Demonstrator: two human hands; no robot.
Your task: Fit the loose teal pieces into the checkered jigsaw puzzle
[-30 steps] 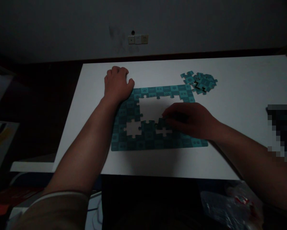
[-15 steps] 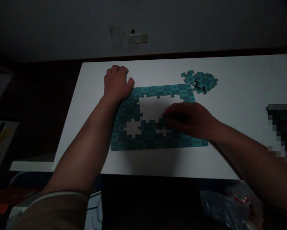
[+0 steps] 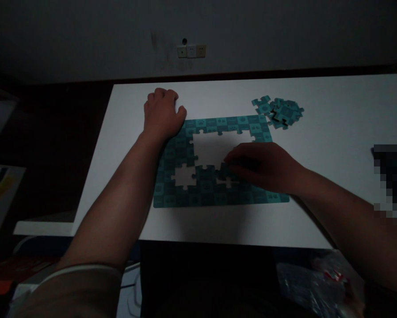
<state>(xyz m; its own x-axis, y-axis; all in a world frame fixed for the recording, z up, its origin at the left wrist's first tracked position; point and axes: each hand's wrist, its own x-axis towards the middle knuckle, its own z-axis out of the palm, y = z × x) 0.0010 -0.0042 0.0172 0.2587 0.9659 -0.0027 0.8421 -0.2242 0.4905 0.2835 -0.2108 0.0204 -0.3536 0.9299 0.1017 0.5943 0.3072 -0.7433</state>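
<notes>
A teal checkered jigsaw puzzle (image 3: 208,194) lies flat on the white table, with a large gap in its middle and smaller gaps lower down. My left hand (image 3: 163,110) rests at its upper left corner, holding nothing, the thumb apart from the bent fingers. Over the lower right part of the puzzle, my right hand (image 3: 263,163) pinches a dark teal puzzle piece (image 3: 225,170) between thumb and fingers, at the gap. Most of that piece is hidden by the hand and its shadow. Beyond the upper right corner sits a pile of loose puzzle pieces (image 3: 286,112).
The white table (image 3: 334,132) stands near a wall with sockets (image 3: 191,51). A dark, pixelated object (image 3: 392,172) lies at the right side of the table. Below the front edge, clear plastic bags (image 3: 311,285) show at the lower right.
Both hands stay nearly in place. The puzzle piece in my right hand sits slightly lower over the gap, and the camera view has shifted a little.
</notes>
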